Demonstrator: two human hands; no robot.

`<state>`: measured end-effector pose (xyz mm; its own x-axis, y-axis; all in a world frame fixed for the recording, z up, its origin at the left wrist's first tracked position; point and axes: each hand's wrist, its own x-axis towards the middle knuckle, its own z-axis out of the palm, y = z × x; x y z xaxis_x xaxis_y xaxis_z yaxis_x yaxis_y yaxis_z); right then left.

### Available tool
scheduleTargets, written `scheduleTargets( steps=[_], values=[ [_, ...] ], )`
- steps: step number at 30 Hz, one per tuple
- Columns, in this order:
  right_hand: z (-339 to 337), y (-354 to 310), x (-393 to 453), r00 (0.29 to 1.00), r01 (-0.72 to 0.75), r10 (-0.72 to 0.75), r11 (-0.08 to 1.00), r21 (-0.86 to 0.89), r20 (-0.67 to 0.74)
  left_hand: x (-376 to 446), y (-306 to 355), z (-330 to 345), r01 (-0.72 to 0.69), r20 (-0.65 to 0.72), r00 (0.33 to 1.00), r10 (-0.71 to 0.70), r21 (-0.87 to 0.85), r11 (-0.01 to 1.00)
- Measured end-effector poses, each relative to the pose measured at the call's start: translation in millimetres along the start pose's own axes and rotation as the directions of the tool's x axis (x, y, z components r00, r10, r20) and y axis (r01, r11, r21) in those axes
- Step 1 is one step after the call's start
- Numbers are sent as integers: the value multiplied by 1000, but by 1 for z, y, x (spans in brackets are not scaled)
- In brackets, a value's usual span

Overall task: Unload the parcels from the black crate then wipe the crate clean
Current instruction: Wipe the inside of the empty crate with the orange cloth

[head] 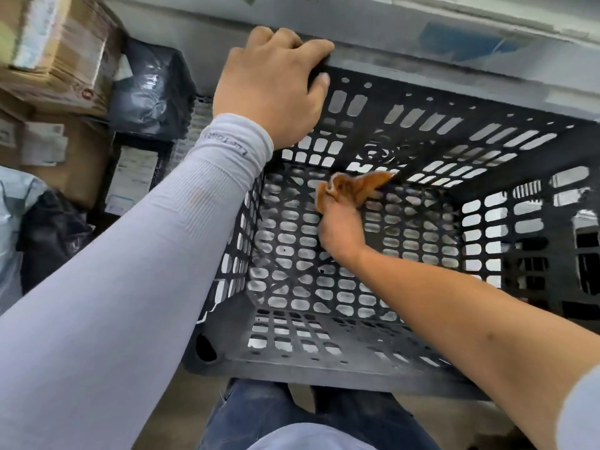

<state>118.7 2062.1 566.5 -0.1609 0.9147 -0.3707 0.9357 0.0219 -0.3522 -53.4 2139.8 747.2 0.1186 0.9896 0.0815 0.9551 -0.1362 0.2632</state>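
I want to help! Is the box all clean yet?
Almost. Unloading looks done: the black crate holds no parcels, and parcels sit stacked to its left. Wiping is underway: the right hand rubs an orange cloth along the bottom's far edge while the left hand grips the rim. The rest remains.

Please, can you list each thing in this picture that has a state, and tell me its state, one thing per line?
black crate: emptied, no parcels inside.
left hand: grips the crate's far rim.
right hand: inside the crate, holds the cloth.
orange cloth: crumpled, pressed against the crate's far inner wall.
parcels: outside the crate, piled to its left.
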Motion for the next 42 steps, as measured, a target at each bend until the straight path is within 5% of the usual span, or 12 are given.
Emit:
scheduleTargets(
  steps=[5, 10, 14, 22, 31, 38, 42],
  values=[
    [34, -52, -22, 884, 435, -434, 900, 31, 175, -1, 0, -1, -13, 0, 1000, 13, 3, 1000],
    [32, -41, -17, 860, 506, -470, 834, -220, 199, -1, 1, -2, -12, -3, 1000, 12, 9, 1000],
    [-3, -9, -9, 845, 520, -404, 776, -357, 351, -1, 1, -2, -14, 1, 1000, 14, 7, 1000],
    [-54, 90, -16, 895, 439, -297, 719, -539, 333, -1, 2, -1, -5, -3, 1000, 5, 5, 1000],
    [-94, 178, -43, 983, 103, 6, 806, -583, 181, 1, 1, 2, -12, -12, 1000, 12, 1, 1000],
    [-90, 180, -46, 955, -287, 292, 874, -393, -49, -2, -2, 2, -12, -21, 1000, 12, -6, 1000],
    [-78, 153, -40, 957, -289, 283, 942, -171, -61, 1, 0, 2, -11, -18, 1000, 12, 7, 1000]
  ],
)
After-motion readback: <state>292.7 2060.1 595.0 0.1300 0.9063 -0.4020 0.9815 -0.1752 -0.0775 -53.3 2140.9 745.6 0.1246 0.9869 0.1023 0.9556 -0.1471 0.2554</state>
